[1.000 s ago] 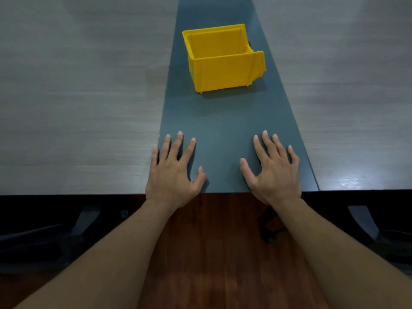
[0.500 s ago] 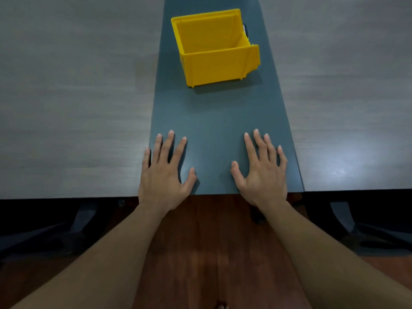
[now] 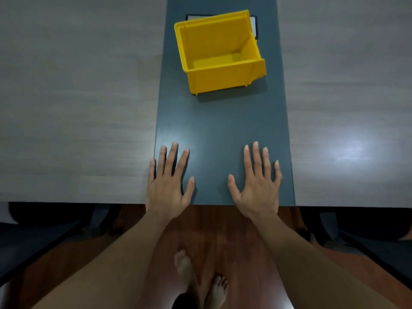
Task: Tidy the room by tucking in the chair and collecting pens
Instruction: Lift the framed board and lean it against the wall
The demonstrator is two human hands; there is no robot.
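Plainly, the fingers [image 3: 171,160] of both hands lie straight and spread, flat on the bench [image 3: 223,130], holding nothing. The left hand [image 3: 166,186] sits at the left edge of the bench's dark middle strip, its little finger across the seam onto the pale wood. The right hand [image 3: 258,188] lies on the strip's right part, and both wrists cross the near edge. This reads as a rest pose, with the palms parked in plain view, not the start of a grasp. Farther up the strip, well apart from the hands, stands the yellow bin [image 3: 223,79], upright and empty where its inside shows, probably set there to take the pens. No pens show anywhere, so I cannot tell where they lie. Behind the bin a flat card [image 3: 254,21] with a dark border peeks out, mostly hidden. Under the bench the left chair [image 3: 44,221] and right chair [image 3: 367,226] look pushed in, though it is too dim to be sure. Between them are the floor [image 3: 223,228] and bare feet [image 3: 185,270]. Nothing lies between the hands and the bin.
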